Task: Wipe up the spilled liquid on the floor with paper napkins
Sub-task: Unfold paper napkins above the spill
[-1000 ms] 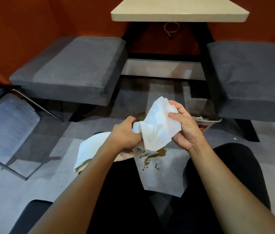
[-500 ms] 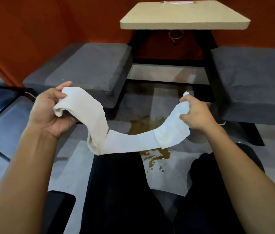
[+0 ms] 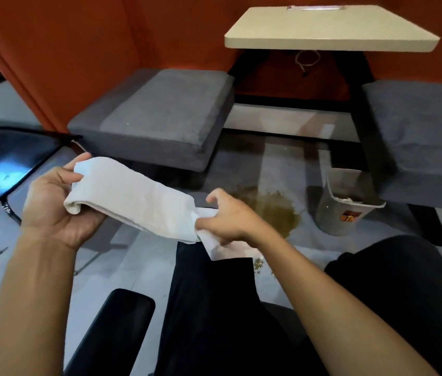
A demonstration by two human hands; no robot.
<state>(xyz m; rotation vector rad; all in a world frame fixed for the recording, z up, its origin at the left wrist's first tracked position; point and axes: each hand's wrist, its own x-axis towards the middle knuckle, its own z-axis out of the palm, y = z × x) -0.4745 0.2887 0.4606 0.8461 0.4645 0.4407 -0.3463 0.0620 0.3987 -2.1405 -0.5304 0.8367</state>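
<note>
The person holds a long white paper napkin (image 3: 133, 196) stretched between both hands above the lap, over a dark trouser leg (image 3: 209, 308). The left hand (image 3: 57, 207) is turned palm up, its fingers curled loosely under and around the folded left end of the napkin, the thumb lying along its upper edge. The right hand (image 3: 230, 221) pinches the napkin's other end between thumb and curled fingers, with the index finger lifted a little, and a loose flap of paper hangs below that hand. The spilled liquid (image 3: 274, 210), a brownish puddle, lies on the grey floor (image 3: 138, 256) just beyond the right hand, with a few small droplets (image 3: 259, 264) nearer the person's knees. The napkin does not touch the puddle. A small grey bin (image 3: 344, 213) stands just to the right of the spill, tilted slightly, beside a grey cushioned seat (image 3: 426, 147). Another grey seat (image 3: 160, 118) sits to the left of the spill, and a pale table (image 3: 328, 31) stands between them against an orange wall (image 3: 105, 44).
</note>
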